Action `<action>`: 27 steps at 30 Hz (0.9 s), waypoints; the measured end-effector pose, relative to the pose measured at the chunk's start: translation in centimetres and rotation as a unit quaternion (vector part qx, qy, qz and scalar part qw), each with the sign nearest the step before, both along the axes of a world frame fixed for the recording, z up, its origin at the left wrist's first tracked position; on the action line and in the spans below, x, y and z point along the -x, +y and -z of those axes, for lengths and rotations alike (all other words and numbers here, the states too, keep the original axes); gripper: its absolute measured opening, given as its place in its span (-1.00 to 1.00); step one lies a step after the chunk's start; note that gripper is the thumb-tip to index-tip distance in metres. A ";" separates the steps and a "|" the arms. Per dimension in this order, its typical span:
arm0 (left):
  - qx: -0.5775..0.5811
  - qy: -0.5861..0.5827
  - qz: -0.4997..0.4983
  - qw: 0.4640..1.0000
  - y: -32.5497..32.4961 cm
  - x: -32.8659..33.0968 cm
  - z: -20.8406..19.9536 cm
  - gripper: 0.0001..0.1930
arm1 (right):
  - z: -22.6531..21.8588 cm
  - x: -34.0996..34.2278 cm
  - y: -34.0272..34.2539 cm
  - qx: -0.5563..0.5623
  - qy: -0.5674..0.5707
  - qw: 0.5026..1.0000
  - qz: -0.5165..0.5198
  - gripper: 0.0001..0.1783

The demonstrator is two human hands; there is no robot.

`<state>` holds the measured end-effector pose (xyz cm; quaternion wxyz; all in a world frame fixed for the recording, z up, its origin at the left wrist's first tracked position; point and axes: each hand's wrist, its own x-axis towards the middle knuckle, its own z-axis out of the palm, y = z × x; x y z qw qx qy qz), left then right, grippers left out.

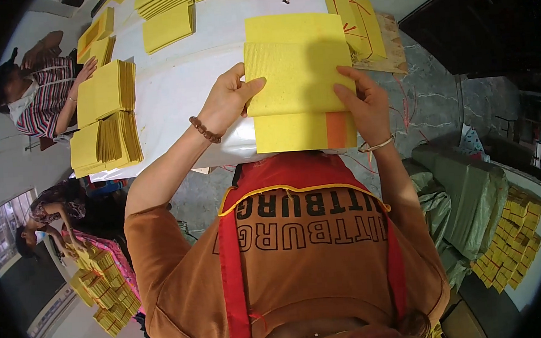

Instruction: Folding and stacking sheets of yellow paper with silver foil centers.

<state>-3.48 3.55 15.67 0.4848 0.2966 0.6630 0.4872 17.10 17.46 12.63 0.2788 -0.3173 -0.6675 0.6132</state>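
At the front edge of the white-covered table [176, 100], a sheet of ribbed yellow paper [290, 81] lies across more yellow paper [290, 134], which shows above and below it. An orange patch [335, 129] is visible at the lower right of the underlying paper. My left hand [232, 97] grips the upper sheet's left edge, thumb on top. Its right edge is held by my right hand [364, 98], with the thumb on the face and the fingers curled near the side. A shadow falls across the sheet's right half.
Folded yellow paper stacks [106, 98] line the table's left side, with another stack [169, 28] farther back. Red-tied yellow bundles [361, 27] sit at the back right. A person in a striped shirt [46, 90] works at the left; another person [59, 213] bends over piled bundles [107, 290].
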 end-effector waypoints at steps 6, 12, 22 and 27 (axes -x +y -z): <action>0.010 0.048 -0.019 0.999 -0.3 0.6 -0.8 -0.67 | 0.1 0.2 0.4 -0.031 -0.030 0.999 0.012 -0.66; -0.221 0.592 0.069 0.772 0.7 -0.5 -2.4 -0.48 | 0.3 0.1 0.6 -0.042 -0.050 0.998 0.021 -0.65; -0.131 0.572 0.337 0.737 0.8 -4.9 -0.7 -0.19 | 0.4 0.2 0.5 -0.086 -0.032 0.995 0.030 -0.67; -0.129 0.563 0.347 0.739 1.0 -4.8 -0.4 -0.18 | -1.5 -0.9 -0.9 -0.232 -0.161 0.958 0.052 -0.62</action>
